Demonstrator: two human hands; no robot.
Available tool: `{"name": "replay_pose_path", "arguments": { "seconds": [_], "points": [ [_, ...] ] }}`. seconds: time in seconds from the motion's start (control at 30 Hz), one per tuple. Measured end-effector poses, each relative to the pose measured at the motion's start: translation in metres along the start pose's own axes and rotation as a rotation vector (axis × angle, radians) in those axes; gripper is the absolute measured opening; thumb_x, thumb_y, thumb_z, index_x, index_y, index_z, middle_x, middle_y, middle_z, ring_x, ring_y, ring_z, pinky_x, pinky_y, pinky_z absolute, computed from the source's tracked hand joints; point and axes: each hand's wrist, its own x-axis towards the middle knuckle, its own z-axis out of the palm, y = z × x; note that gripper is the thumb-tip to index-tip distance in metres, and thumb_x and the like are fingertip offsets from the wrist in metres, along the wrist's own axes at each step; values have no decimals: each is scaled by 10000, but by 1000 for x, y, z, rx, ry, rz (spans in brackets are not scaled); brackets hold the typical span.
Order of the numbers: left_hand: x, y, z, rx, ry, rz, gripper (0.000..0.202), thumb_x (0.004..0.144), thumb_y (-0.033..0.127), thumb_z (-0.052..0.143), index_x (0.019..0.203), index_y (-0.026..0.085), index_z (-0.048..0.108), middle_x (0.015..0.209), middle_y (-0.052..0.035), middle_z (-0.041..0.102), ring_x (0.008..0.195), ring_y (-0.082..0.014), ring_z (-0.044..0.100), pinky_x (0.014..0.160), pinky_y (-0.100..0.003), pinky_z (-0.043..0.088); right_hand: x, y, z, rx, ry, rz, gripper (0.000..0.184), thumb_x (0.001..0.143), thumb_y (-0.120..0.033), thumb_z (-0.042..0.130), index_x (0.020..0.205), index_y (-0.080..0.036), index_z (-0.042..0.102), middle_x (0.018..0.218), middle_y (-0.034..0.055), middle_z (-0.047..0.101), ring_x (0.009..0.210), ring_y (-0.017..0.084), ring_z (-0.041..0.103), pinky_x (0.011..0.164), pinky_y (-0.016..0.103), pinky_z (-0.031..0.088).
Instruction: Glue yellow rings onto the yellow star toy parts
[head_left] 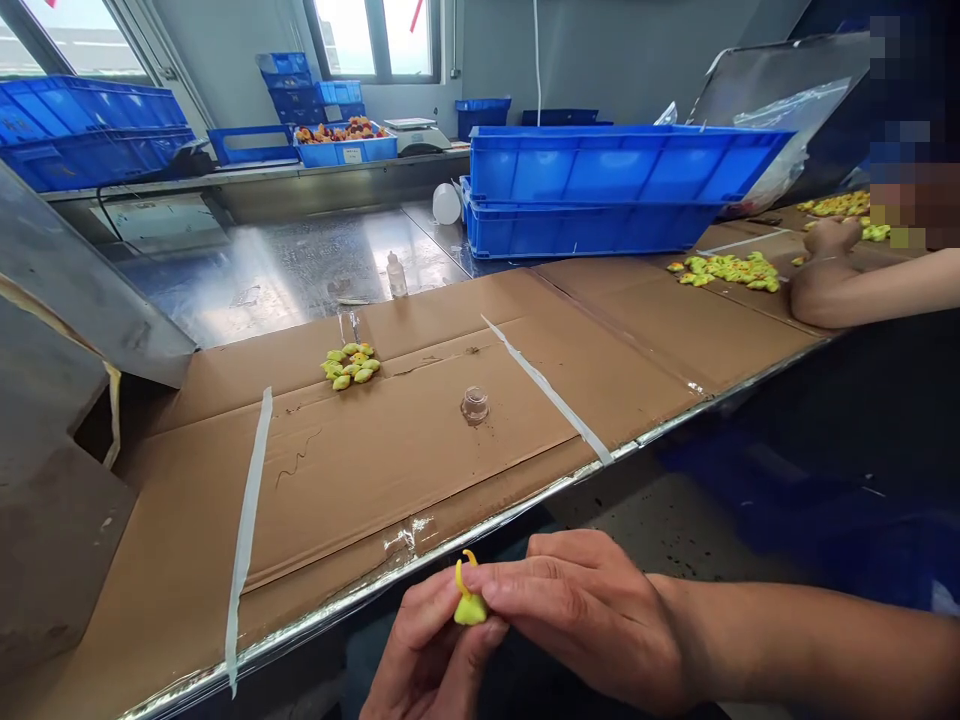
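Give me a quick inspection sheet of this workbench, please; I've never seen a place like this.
Surface: flattened cardboard fixed with white tape over a steel bench.
Work pieces: small yellow moulded piece; heap of similar yellow pieces on the cardboard.
Grips: left hand and right hand both pinch the small yellow moulded piece.
Clutter: clear plastic cup, small clear bottle, stacked blue crates.
Cables: white cable hanging down the back wall.
Surroundings: co-worker's hand near a second yellow heap; bench scale; windows.
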Motion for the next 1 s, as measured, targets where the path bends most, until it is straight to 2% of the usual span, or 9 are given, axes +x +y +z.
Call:
{"name": "replay_pose_path", "arguments": {
  "seconds": [0.13, 0.2, 0.27, 0.33, 0.4, 0.53, 0.63, 0.8, 1.0],
  "points": [
    [-2, -1, -3, 35, -51, 37, 188, 556, 242, 857, 723, 211, 776, 686, -35, 742, 623, -169, 690, 610, -185, 568, -3, 1, 0, 8, 46, 2, 302, 933, -51, 469, 1234, -67, 476, 1050, 136, 695, 624, 148, 636, 498, 262, 482],
    [-3, 2, -2, 44, -22, -27, 213, 528, 247, 870, 712, 212, 768, 696, -22, 745, 613, -159, 693, 610, -174, 570, -5, 2, 0, 5, 50, -21, 300, 925, -44, 471, 1224, -56, 484, 1105, 155, 676, 628, 146, 646, 491, 258, 481],
    [-2, 4, 0, 48, 32, -110, 250, 500, 257, 884, 713, 211, 762, 709, -12, 756, 615, -148, 702, 626, -155, 567, -5, 2, 0, -6, 26, -29, 311, 932, -42, 439, 1242, -33, 469, 1165, 183, 641, 732, 168, 679, 531, 262, 509],
    [2, 6, 2, 1, 80, -224, 282, 476, 258, 894, 716, 207, 756, 718, -16, 768, 655, -151, 719, 665, -146, 560, -5, 2, 1, -10, -5, -39, 336, 946, -49, 384, 1274, 4, 433, 1232, 226, 584, 960, 213, 668, 622, 270, 548],
    [5, 6, 2, -119, 102, -386, 301, 457, 264, 902, 714, 208, 754, 751, -22, 777, 690, -159, 726, 687, -154, 560, -5, 1, 3, 12, 34, -28, 363, 944, -45, 373, 1303, 0, 407, 1268, 233, 553, 1085, 207, 620, 729, 259, 564],
    [8, 0, -3, -353, 65, -743, 345, 432, 234, 912, 748, 228, 772, 764, 8, 778, 591, -111, 708, 614, -107, 550, -5, -1, 12, 171, 230, 222, 362, 923, -13, 458, 1265, -132, 465, 1159, 106, 659, 1035, 123, 641, 882, 214, 534],
    [6, -5, -10, -437, 10, -886, 372, 433, 200, 912, 780, 222, 780, 718, -6, 773, 596, -103, 708, 628, -93, 542, -5, 0, 18, 376, 303, 391, 275, 944, -58, 481, 1202, -153, 493, 1032, 76, 709, 967, 119, 665, 858, 218, 548],
    [3, -10, -18, -507, -53, -958, 351, 466, 166, 901, 790, 225, 778, 737, -3, 774, 616, -95, 707, 646, -90, 541, -9, 2, 22, 645, 271, 496, 267, 962, -93, 482, 1221, -154, 468, 1036, 89, 707, 945, 133, 674, 848, 251, 551],
    [1, -9, -18, -502, -116, -987, 304, 485, 197, 897, 755, 256, 772, 678, 17, 760, 585, -98, 703, 585, -98, 546, -12, 7, 21, 574, 232, 390, 296, 937, -85, 532, 1226, -117, 481, 953, 89, 726, 869, 121, 679, 818, 232, 529]
  ]
}}
